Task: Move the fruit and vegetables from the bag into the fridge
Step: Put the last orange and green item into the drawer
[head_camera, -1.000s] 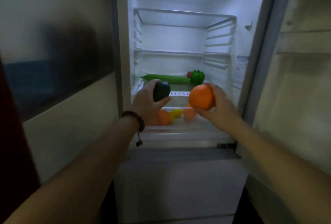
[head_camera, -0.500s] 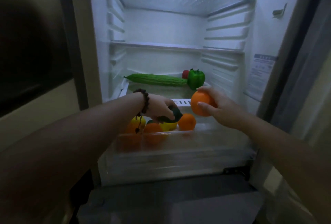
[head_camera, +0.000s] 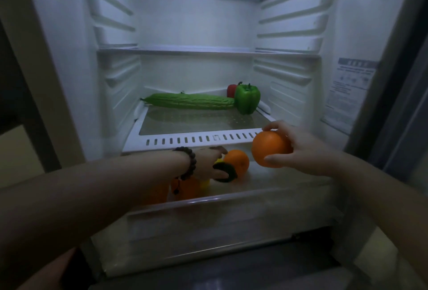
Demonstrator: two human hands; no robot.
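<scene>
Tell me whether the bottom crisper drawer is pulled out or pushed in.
Pulled out. The crisper drawer juts forward past the slotted shelf edge, and the left hand reaches down into it among the fruit.

Counted: two hands (head_camera: 208,162) (head_camera: 303,150); three oranges (head_camera: 269,149) (head_camera: 237,162) (head_camera: 188,187); one green pepper (head_camera: 247,98); one bitter gourd (head_camera: 190,101); one dark fruit (head_camera: 225,173).

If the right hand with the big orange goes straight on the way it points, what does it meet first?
Probably the smaller round orange in the clear crisper drawer: the right hand points left and slightly down toward it. Depth is unclear, so it might pass above.
</scene>
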